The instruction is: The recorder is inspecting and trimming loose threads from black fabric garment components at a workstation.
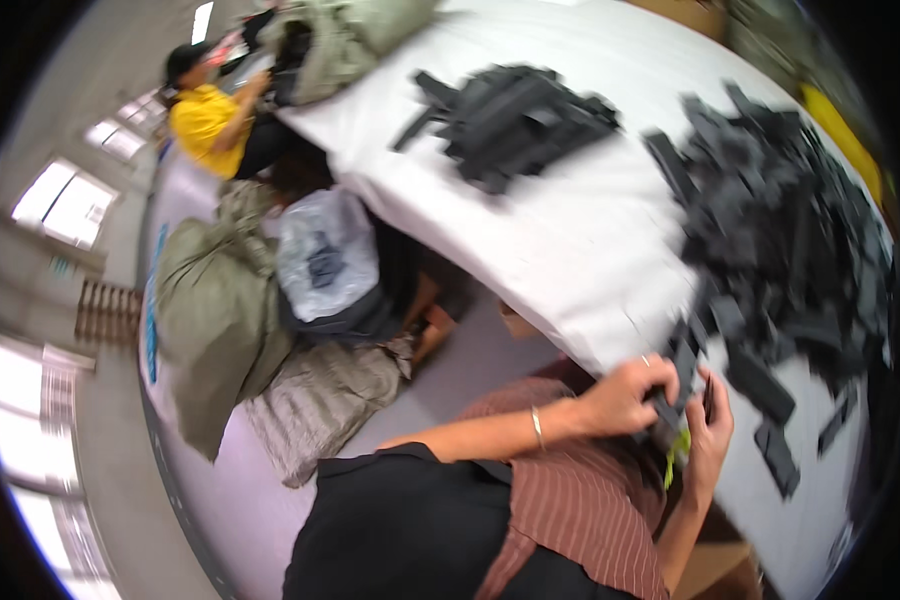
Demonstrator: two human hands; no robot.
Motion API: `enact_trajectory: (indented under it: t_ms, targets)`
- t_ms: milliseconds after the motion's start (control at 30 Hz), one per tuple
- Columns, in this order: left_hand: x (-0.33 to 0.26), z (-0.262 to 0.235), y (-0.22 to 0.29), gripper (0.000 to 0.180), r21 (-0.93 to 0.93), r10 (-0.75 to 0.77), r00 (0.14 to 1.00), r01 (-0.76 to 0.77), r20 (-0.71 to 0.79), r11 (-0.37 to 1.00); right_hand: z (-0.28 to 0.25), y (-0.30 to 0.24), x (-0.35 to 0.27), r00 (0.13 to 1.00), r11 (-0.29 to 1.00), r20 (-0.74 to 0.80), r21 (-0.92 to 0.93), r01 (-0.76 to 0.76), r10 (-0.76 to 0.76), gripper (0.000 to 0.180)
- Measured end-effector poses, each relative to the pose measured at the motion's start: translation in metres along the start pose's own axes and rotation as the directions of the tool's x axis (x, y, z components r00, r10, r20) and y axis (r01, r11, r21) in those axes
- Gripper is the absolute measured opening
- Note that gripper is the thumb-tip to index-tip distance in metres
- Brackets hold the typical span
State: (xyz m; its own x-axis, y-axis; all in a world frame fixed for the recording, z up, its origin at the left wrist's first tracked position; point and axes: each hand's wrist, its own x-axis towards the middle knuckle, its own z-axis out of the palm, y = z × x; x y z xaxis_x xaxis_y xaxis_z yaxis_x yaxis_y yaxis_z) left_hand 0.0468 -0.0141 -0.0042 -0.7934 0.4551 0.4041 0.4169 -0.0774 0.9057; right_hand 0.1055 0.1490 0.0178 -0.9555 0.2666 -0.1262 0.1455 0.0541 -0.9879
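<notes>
At the near edge of the white-covered table, my left hand [635,395] is closed on a dark grey strip [684,350], apparently cloth. Close beside it, my right hand [710,425] has its fingers pinched together around a narrow dark thing, too blurred to name. Something yellow-green [676,455] hangs just below, between the two hands. A large heap of black and dark grey strips [770,220] spreads over the table to the right, some loose ones lying near my right hand. Farther off, a smaller pile of similar strips [530,120] lies on the table.
The white table [560,235] runs from my hands to the far left. Left of it stand a tied olive sack [225,310], a container lined with clear plastic [300,255] and a flattened woven sack [325,410]. Beyond sits a person in a yellow shirt [205,130].
</notes>
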Motion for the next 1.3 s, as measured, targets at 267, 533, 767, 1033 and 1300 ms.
enact_trajectory:
  t_ms: [267,533,767,1033,1300]
  targets:
    - [-0.018,-0.01,0.018,0.035,0.178,-0.053,0.993,0.071,-0.107,0.982,0.014,-0.003,0.007,0.963,0.989,0.268,0.144,-0.033,-0.007,0.012]
    - [-0.022,-0.03,0.024,0.032,0.305,-0.032,0.923,0.159,-0.383,0.939,0.037,-0.02,0.013,0.895,0.963,0.359,0.144,0.228,-0.265,0.018]
    - [-0.032,-0.035,0.014,0.028,-0.031,-0.194,0.939,0.193,-0.284,0.981,0.047,-0.018,0.01,0.85,0.947,0.42,0.181,0.265,-0.318,0.018]
    - [-0.043,-0.029,0.028,0.045,-0.289,-0.45,0.888,0.457,0.095,0.841,0.038,-0.02,0.013,0.831,0.951,0.463,0.188,0.247,-0.308,0.011]
    - [-0.042,-0.017,0.038,0.027,-0.439,-0.496,0.827,0.562,0.265,0.701,0.021,-0.028,0.012,0.855,0.942,0.398,0.19,0.278,-0.333,0.01]
